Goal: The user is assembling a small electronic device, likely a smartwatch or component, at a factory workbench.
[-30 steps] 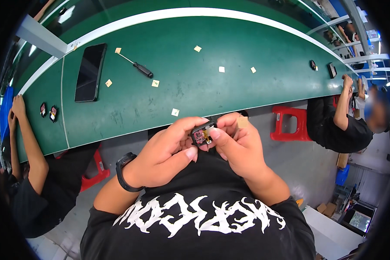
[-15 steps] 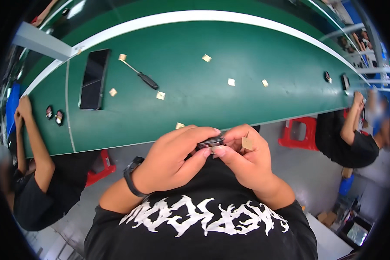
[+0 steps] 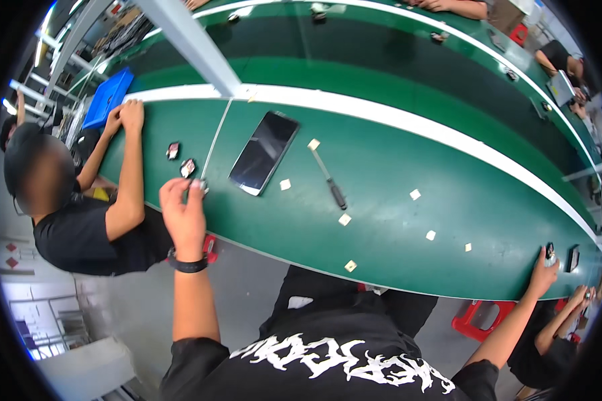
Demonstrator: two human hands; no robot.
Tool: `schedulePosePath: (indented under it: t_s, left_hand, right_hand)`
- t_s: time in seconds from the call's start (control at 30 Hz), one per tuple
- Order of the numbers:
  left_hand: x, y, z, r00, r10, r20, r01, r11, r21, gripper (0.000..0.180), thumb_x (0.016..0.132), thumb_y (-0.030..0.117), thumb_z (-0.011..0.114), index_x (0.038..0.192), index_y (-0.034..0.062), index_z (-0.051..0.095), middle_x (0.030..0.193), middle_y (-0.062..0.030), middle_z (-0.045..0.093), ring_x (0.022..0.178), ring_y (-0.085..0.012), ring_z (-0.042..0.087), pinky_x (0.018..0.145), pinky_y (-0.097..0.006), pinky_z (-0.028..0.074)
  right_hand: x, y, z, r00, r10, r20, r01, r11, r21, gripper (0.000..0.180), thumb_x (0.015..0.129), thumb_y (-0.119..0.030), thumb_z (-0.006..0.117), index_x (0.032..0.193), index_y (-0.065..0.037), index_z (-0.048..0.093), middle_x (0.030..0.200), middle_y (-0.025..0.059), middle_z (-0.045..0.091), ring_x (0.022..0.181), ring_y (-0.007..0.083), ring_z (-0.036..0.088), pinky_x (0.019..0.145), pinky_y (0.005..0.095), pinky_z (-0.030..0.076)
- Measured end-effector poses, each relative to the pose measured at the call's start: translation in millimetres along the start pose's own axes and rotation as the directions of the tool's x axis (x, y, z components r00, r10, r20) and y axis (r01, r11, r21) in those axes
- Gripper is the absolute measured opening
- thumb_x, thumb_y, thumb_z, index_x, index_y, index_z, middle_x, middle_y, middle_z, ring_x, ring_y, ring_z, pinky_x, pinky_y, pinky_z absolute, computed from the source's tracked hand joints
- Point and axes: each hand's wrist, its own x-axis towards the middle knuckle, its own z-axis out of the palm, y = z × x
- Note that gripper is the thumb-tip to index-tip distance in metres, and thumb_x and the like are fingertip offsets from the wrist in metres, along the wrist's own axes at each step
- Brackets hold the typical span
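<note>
My left hand (image 3: 184,217), with a black band at the wrist, reaches to the table's left part. Its thumb and fingers pinch a small dark part (image 3: 203,187), mostly hidden by the fingertips. Just beyond lie two similar small black parts with reddish and metallic patches, one nearer (image 3: 188,167) and one farther (image 3: 173,150). Far to the right, my right hand (image 3: 546,274) closes its fingers round another small dark part (image 3: 550,252) with a shiny metal area. A black rectangular block (image 3: 573,258) lies just right of that hand.
A large phone (image 3: 265,154) and a black-handled screwdriver (image 3: 338,195) lie on the green table (image 3: 388,254). Several pale square pieces, one at the middle (image 3: 344,219), are scattered about. A co-worker's forearms (image 3: 128,174) rest at left by a blue tray (image 3: 108,98). A red stool (image 3: 481,321) stands at right.
My hands were together at the table's front edge on a black device; now they are spread wide, left hand at the left parts, right hand far right. The view has turned left.
</note>
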Motion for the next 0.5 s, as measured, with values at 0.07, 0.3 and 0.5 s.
schedulePosePath:
  t_s: [0.07, 0.3, 0.5]
  left_hand:
    - [11.1, -38.9, -15.9, 0.99, 0.128, 0.058, -0.14, 0.925, 0.354, 0.019, 0.086, 0.016, 0.075, 0.095, -0.0007, 0.071, 0.114, -0.0199, 0.062, 0.104, -0.0368, 0.06, 0.093, -0.044, 0.047]
    - [43.5, -72.6, -16.0, 0.999, 0.031, 0.035, -0.045, 0.843, 0.536, 0.026, 0.091, 0.025, 0.073, 0.109, 0.0059, 0.072, 0.135, -0.0223, 0.052, 0.117, -0.0388, 0.054, 0.101, -0.047, 0.042]
    - [40.0, -42.3, -7.9, 0.982, 0.179, -0.054, -0.118, 0.818, 0.563, 0.031, 0.095, 0.022, 0.068, 0.118, 0.0022, 0.067, 0.134, -0.0208, 0.054, 0.121, -0.0371, 0.053, 0.104, -0.047, 0.04]
  right_hand:
    - [13.9, -15.4, 0.6, 0.965, 0.192, 0.179, -0.199, 0.98, 0.018, 0.087, 0.085, -0.066, 0.067, 0.145, -0.005, 0.05, 0.128, 0.0322, 0.06, 0.12, 0.05, 0.057, 0.101, 0.0513, 0.046]
    - [42.5, -17.3, 36.3, 0.969, 0.198, 0.148, -0.215, 0.97, 0.109, 0.062, 0.09, -0.052, 0.066, 0.141, -0.016, 0.057, 0.126, 0.0218, 0.062, 0.113, 0.0406, 0.063, 0.095, 0.0506, 0.05]
    - [16.8, -33.5, 23.9, 0.994, 0.07, 0.087, -0.075, 0.996, 0.057, 0.035, 0.099, -0.036, 0.059, 0.124, -0.013, 0.064, 0.12, 0.015, 0.061, 0.101, 0.0366, 0.066, 0.084, 0.0476, 0.053]
